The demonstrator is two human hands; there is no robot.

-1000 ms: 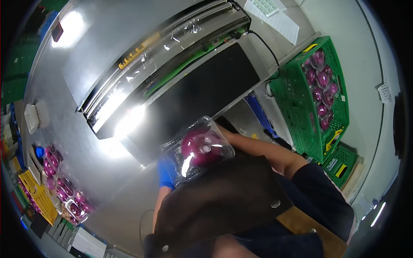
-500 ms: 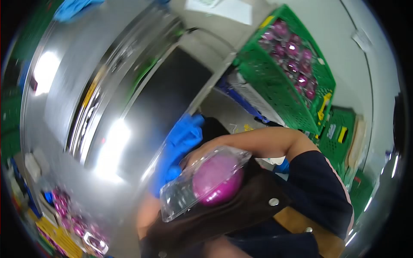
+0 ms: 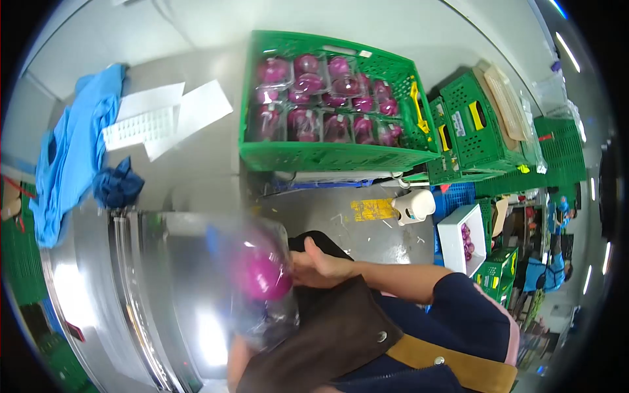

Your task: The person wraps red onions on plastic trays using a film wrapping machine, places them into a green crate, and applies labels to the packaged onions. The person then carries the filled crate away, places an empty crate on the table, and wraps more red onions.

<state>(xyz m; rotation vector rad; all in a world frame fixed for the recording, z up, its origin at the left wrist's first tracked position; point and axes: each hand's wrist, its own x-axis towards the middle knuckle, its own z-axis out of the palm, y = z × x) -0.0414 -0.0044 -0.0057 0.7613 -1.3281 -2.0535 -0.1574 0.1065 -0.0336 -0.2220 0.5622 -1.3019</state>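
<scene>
A clear plastic pack [image 3: 267, 278] with a purple-red onion inside hangs before the dark apron, blurred by motion. My left hand [image 3: 213, 240], in a blue glove, holds this pack from behind and the left; only a smear of blue shows, and most of its fingers are hidden. At the pack's right edge is my bare right hand [image 3: 322, 263]. Its thumb stands up, away from the pack, while the fingertips are partly behind the plastic. Whether they touch the pack I cannot tell.
A green crate [image 3: 341, 157] holds several packs of red onions. Left of it lie white sheets [image 3: 190, 121], a blue garment [image 3: 78, 144] and a crumpled blue glove [image 3: 119, 183]. Below is a steel machine [image 3: 85, 262]. Stacked green crates [image 3: 481, 118] and a white stool [image 3: 416, 206] are right.
The view has swung toward the onion crate. The pack has turned more upright and moved left. My right thumb now shows raised, and my gloved left hand has become mostly hidden.
</scene>
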